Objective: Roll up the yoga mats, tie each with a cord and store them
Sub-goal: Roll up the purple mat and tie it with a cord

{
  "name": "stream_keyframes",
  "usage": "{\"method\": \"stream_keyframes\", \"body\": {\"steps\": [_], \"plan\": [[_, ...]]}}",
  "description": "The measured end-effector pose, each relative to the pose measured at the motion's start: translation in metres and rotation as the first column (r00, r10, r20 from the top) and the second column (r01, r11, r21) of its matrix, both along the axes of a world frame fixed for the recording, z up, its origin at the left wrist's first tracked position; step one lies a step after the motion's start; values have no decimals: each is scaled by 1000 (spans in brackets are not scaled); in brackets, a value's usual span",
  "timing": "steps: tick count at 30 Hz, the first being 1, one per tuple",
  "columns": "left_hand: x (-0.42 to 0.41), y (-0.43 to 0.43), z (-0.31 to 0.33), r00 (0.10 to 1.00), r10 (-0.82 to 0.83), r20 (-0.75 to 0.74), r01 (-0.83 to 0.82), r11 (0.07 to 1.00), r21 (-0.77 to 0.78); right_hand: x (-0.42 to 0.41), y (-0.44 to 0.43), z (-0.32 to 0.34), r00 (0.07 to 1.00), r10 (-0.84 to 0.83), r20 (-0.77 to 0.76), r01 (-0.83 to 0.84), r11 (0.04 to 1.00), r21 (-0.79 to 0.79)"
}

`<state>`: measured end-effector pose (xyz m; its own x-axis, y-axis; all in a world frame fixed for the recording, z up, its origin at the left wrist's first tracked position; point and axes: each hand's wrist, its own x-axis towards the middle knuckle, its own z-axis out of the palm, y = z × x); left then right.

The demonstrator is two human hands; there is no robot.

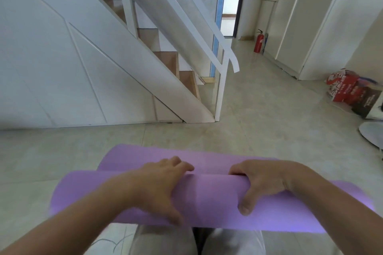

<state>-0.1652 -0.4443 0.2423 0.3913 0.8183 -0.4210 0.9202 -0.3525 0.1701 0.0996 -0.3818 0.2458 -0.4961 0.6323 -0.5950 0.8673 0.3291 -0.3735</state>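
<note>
A pale tiled floor [259, 122] runs from a white staircase with wooden treads [165, 64] on the left to tall white cupboard doors [310, 16] on the right, with a red fire extinguisher [259, 42] standing by the far doorway. Against the right edge sit a red-and-white printed bag [339, 86] and a dark carton [365, 102] touching it; I cannot tell what they hold.

Down low, the purple foam yoga mat [207, 203] lies mostly rolled across the person's knees, its short unrolled tail flat on the tiles ahead. The left hand [161, 184] and right hand [263, 182] both grip the roll, fingers curled over its far side, thumbs on the near side. Bare floor lies open beyond the tail's edge, up to the stair base.
</note>
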Motion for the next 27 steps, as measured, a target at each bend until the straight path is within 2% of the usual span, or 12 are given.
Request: {"method": "stream_keyframes", "body": {"steps": [3, 4, 6, 9, 12, 14, 16, 18, 20, 23, 25, 27], "plan": [[16, -23, -28, 978, -74, -196, 120, 965, 232, -7, 5, -8, 1000, -3, -8, 3, 1000, -22], [19, -24, -37, 971, -64, -229, 132, 947, 294, -8, 4, -8, 1000, 18, -3, -18, 1000, 1], [17, -22, -48, 979, -22, -202, 101, 916, 388, -6, 0, -7, 999, 45, -23, -43, 997, 66], [10, -11, -41, 996, 16, -87, 15, 941, 339, 2, -14, -3, 998, 47, -48, -34, 969, 243], [5, 12, -23, 996, 69, 57, -77, 985, 157, -2, -27, -13, 981, 186, 64, -194, 863, 467], [4, 28, -14, 990, 107, 94, -109, 994, 19, -5, -26, -21, 980, 182, 80, -197, 839, 508], [4, 40, -7, 983, 142, 119, -135, 989, -65, -3, -18, -20, 989, 148, 27, -140, 838, 527], [7, 43, 1, 987, 121, 102, -117, 992, -48, 0, -8, -10, 995, 95, -42, -63, 871, 487], [9, 36, 2, 1000, 0, -29, 5, 988, 157, 4, 5, -3, 994, 37, -106, 8, 915, 403], [12, 21, -8, 980, -80, -180, 152, 891, 428, 6, 25, 4, 982, -35, -188, 83, 963, 258], [12, 17, -16, 988, -74, -134, 131, 866, 482, 4, 32, 6, 979, -47, -197, 81, 982, 169], [7, 18, -16, 997, -55, -56, 75, 885, 459, -2, 35, 10, 984, -37, -174, 53, 995, 88]]}}
